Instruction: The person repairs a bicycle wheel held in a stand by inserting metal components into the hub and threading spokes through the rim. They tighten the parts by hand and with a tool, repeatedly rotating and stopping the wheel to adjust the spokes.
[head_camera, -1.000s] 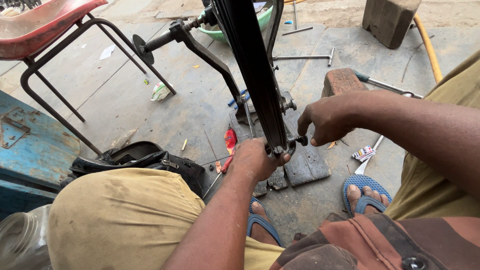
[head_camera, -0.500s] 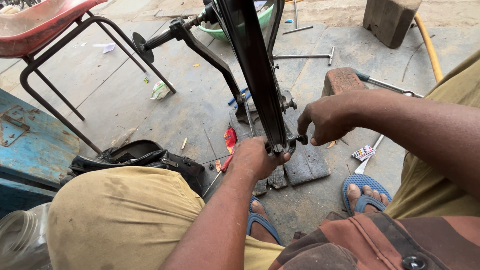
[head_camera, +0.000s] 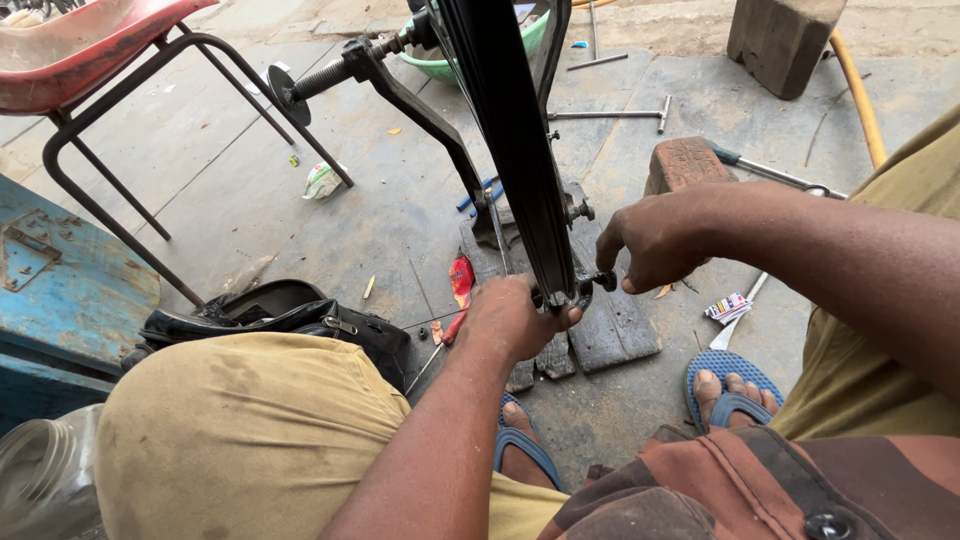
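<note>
Almost nothing has moved since the earlier frames — both hands stay at the same spot and the black wheel rim (head_camera: 510, 150) stands just as it did.

The left hand (head_camera: 515, 320) is closed around the bottom of the rim, near the middle of the scene. The right hand (head_camera: 655, 240) is curled shut just to the right of it, its fingers pinched on a small black knob (head_camera: 603, 281) on the stand. I cannot see what the knob does. The rim sits upright in a black metal stand (head_camera: 420, 100) on a dark wooden board (head_camera: 620, 335) on the floor.

How far the work has come is hard to tell — the rim is held in place and the hands are busy at its low end.

Room is tight near the knees and feet in blue sandals (head_camera: 735, 385). A red chair (head_camera: 80, 50) stands far left, a brick (head_camera: 685, 162) just behind the right hand. The concrete floor (head_camera: 220, 200) to the left is more open.
</note>
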